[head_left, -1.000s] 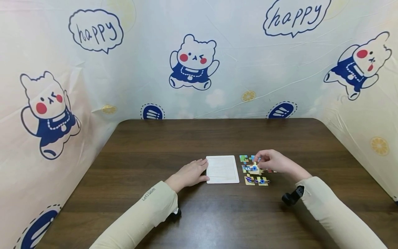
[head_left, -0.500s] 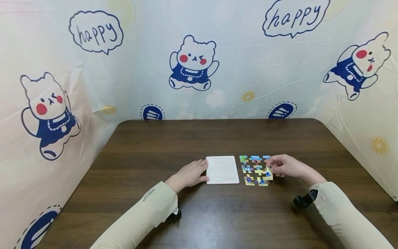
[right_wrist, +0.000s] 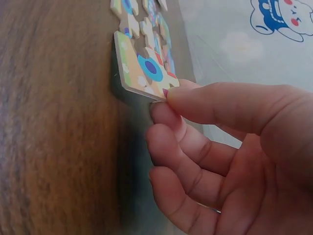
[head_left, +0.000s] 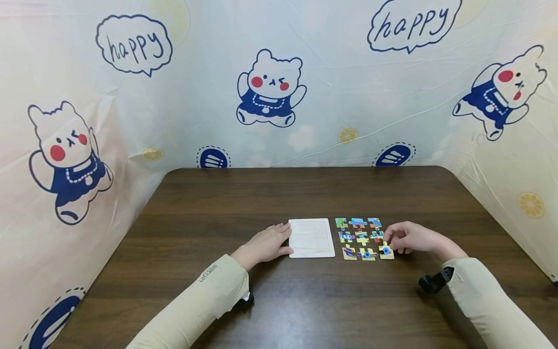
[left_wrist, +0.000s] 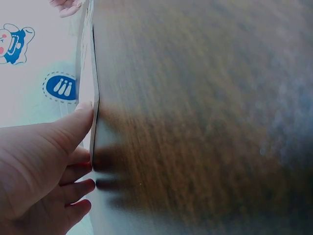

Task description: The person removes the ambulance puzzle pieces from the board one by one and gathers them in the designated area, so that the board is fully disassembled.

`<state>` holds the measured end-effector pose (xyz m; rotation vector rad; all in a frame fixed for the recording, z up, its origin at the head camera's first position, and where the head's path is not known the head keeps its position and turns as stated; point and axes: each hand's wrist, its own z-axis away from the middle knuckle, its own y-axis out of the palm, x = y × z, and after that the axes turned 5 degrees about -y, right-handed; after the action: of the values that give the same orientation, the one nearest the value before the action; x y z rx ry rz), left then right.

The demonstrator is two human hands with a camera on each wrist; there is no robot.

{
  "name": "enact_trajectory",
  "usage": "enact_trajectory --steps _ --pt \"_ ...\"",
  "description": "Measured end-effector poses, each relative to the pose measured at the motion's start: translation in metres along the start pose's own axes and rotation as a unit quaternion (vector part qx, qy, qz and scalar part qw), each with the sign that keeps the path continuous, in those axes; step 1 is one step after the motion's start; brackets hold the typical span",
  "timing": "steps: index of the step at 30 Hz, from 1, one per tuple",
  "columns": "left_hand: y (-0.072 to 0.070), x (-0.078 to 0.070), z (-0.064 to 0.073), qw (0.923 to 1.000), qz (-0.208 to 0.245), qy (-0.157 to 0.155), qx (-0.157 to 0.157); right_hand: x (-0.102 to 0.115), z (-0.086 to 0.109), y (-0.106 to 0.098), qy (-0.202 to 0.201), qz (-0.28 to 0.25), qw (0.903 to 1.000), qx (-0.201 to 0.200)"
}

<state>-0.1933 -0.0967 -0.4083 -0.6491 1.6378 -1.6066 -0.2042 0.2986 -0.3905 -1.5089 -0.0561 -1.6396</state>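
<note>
My right hand (head_left: 411,238) pinches a yellow corner puzzle piece (head_left: 386,251) with a blue circle between thumb and fingers. In the right wrist view that corner piece (right_wrist: 132,68) is tilted, one edge apart from the tabletop, the thumb on its near corner. Several other colourful puzzle pieces (head_left: 362,238) lie in loose rows to its left. A square white puzzle tray (head_left: 311,237) with a raised border lies left of the pieces. Along the tray's left edge rests my left hand (head_left: 267,246), its fingers and thumb extended and touching the border.
A dark brown wooden table (head_left: 279,194) carries everything. Behind and beside it hangs a pale curtain (head_left: 183,106) printed with cartoon bears. Each wrist wears a black camera (head_left: 437,281) below a cream sleeve.
My right hand has carried the corner piece right and toward the near right end of the rows, uncovering the pieces beneath. The left hand and the tray have stayed put.
</note>
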Motion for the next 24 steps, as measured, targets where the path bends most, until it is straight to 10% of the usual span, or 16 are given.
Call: enact_trajectory --steps 24 --pt "0.0009 0.0008 0.0004 1.0000 0.006 -0.006 0.001 -0.0051 -0.0026 0.0030 0.011 0.009 0.9999 -0.009"
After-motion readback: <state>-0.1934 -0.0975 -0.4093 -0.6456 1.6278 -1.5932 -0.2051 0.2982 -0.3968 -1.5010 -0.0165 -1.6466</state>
